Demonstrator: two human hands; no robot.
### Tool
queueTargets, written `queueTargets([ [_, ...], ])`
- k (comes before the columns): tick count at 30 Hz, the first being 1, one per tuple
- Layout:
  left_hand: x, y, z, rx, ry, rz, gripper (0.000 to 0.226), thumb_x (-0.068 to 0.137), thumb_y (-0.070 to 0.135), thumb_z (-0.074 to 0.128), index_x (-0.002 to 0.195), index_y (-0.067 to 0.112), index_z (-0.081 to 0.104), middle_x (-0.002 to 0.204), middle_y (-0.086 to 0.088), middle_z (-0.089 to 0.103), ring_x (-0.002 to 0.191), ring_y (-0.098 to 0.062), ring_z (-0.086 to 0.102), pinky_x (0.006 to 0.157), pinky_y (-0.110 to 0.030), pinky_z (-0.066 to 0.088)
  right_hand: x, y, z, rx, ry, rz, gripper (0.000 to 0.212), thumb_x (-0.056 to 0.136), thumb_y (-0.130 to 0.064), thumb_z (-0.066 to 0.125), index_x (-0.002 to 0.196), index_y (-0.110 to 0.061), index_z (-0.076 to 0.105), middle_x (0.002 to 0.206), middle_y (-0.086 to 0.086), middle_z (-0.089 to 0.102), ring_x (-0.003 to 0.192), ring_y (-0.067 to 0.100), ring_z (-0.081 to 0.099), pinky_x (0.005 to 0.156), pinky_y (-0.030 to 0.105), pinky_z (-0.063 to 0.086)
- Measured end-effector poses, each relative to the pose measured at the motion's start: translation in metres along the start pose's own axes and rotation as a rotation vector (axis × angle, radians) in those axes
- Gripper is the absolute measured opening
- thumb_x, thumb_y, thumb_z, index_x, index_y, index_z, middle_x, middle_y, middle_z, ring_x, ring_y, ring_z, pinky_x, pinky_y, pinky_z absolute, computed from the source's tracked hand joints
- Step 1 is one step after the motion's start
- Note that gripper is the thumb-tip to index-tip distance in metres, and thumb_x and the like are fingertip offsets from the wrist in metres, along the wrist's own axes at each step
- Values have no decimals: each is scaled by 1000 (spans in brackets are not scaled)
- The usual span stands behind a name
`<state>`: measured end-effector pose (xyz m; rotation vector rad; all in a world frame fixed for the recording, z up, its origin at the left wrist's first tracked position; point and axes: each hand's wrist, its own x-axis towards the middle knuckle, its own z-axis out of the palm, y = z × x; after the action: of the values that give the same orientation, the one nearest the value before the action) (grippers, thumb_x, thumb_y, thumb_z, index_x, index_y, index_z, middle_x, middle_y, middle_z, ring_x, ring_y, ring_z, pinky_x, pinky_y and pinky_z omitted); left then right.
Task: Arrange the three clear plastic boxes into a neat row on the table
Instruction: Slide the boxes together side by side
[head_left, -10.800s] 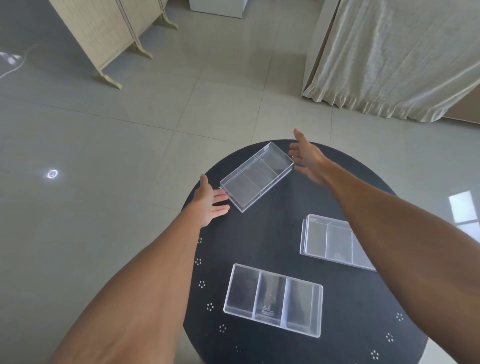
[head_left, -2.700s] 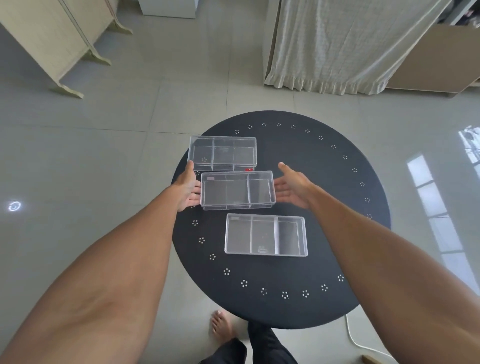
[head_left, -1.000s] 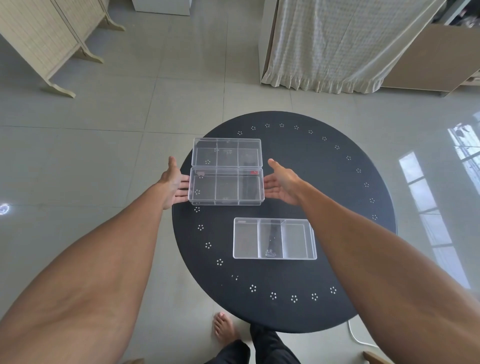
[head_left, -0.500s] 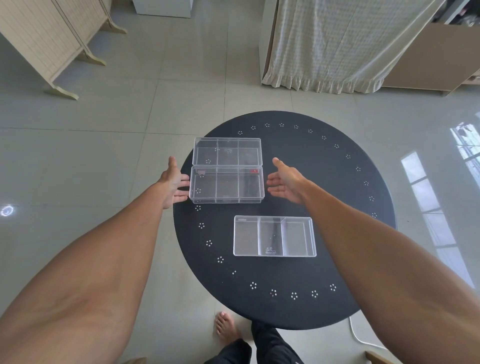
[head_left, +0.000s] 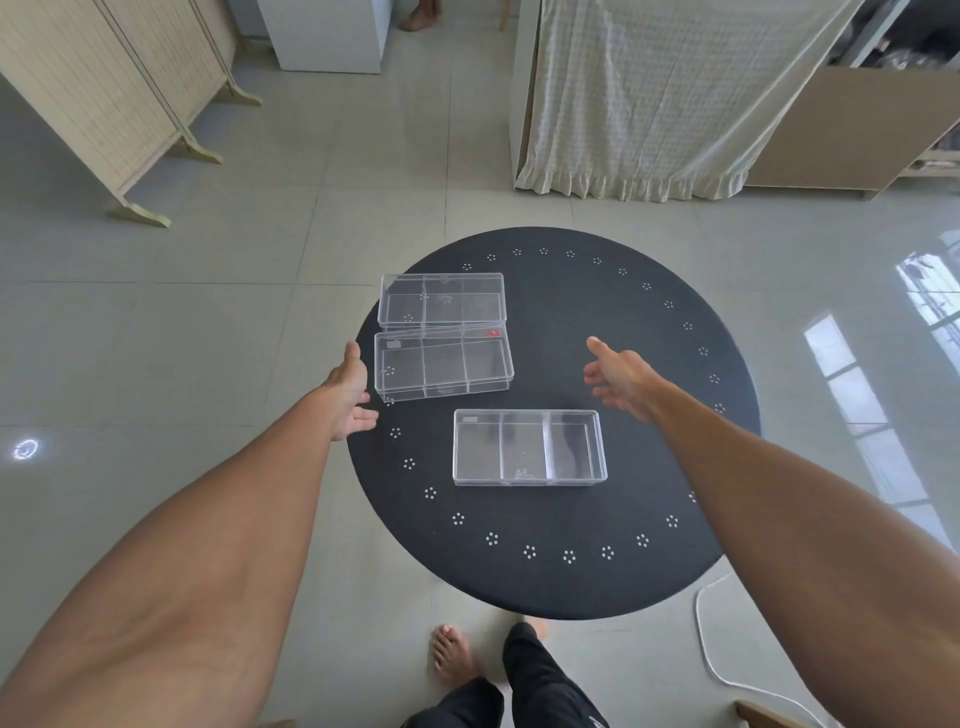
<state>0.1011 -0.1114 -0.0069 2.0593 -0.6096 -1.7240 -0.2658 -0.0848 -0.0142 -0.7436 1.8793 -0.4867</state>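
With two boxes paired at the table's far left, I note the near box lies right of them, long axis crosswise, between both empty, spread hands, right hand nearer than left hand. Middle box bears a red sticker, unreadable.

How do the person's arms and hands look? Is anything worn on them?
Both arms are bare up to the frame edge, with no sleeves visible. The left hand and right hand are bare too: no gloves, and no rings, watch or bracelet can be seen.
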Motion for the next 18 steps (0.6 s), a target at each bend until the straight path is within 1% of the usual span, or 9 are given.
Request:
queueTargets([
  [2,-5,-5,4,-32,-4,18,87,99,72,20,161,11,24,163,-16,35,139,-43,46,114,-51,40,-4,16,-9,16,5,24,57,101,-62,46,108,-10,69,115,6,70,120,31,66,92,38,53],
  [4,-8,-8,8,-81,-17,43,88,99,72,19,160,10,25,163,-15,34,143,-40,43,117,-49,38,-7,31,-16,32,4,52,57,101,-62,47,107,-10,69,114,7,70,120,31,66,91,39,53],
  [6,-9,-9,11,-110,-13,60,90,99,72,18,160,6,26,163,-16,34,144,-38,41,118,-47,36,-6,44,-19,43,-2,75,56,100,-62,49,102,-11,69,118,8,71,111,30,68,92,39,54],
  [8,-9,-7,13,-127,-7,65,91,99,72,17,158,4,28,162,-17,35,145,-37,41,118,-46,36,-6,52,-21,46,2,83,54,100,-62,49,98,-12,69,120,9,71,100,27,66,93,40,53],
  [9,-8,-7,14,-134,-5,63,92,99,72,17,158,3,29,162,-18,36,144,-36,42,118,-46,36,-6,55,-21,40,10,74,54,100,-61,49,99,-12,70,120,9,72,98,26,64,94,40,53],
  [12,-7,-4,13,-142,-6,58,93,98,73,17,157,1,31,162,-17,36,144,-37,41,118,-47,36,-9,50,-17,4,43,-6,56,99,-62,48,109,-13,74,119,2,75,105,22,68,102,41,50],
  [15,-7,-1,11,-119,4,59,94,98,74,15,157,3,31,163,-15,34,146,-37,39,119,-48,34,-11,28,-4,1,19,-98,55,100,-62,46,113,-16,74,116,-3,76,112,19,67,102,36,42],
  [18,-4,4,9,-122,18,71,93,98,73,14,157,4,32,164,-13,33,147,-36,38,119,-47,34,-2,1,20,44,-36,-155,57,102,-60,44,117,-14,73,119,1,75,114,21,68,106,38,49],
])
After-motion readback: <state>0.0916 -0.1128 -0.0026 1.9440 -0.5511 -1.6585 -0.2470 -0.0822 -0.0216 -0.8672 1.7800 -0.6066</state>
